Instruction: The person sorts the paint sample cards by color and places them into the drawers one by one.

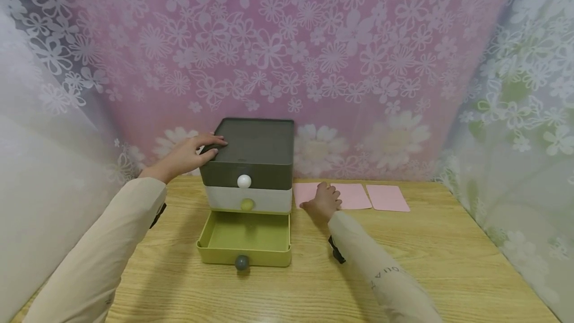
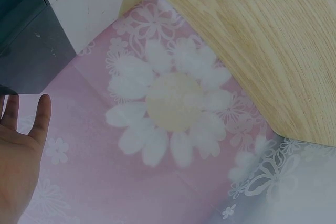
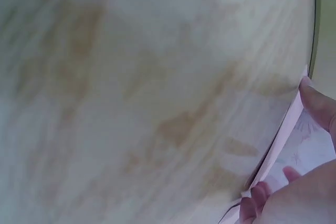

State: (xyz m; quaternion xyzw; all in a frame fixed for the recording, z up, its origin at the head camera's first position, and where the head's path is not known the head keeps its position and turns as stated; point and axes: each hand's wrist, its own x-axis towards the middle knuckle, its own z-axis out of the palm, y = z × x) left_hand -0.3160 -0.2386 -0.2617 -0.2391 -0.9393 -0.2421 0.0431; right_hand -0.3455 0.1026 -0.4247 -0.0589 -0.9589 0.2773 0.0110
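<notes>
The drawer unit (image 1: 248,178) stands toward the rear edge of the worktop (image 1: 448,263), left of centre, with three tiers: dark grey top, white middle, yellow-green bottom. The bottom drawer (image 1: 244,238) is pulled out and shows a bare floor; its grey knob (image 1: 241,262) faces the front edge. The left hand (image 1: 190,155) lies on the unit's top left rim, fingers extended and relaxed along the lid; the left wrist view shows only two straight fingertips (image 2: 42,111) and part of the palm, the rest cut off by the frame. The right hand (image 1: 324,201) rests on the leftmost pink card (image 1: 308,192), just right of the unit near the rear edge. In the right wrist view the card's edge (image 3: 283,135) appears raised off the wood between thumb and fingertips, but that view is blurred and the grip cannot be confirmed from the head view, where the hand covers the contact. Two further pink cards (image 1: 387,197) lie in a row to the right, the nearer partly hidden by the hand.
</notes>
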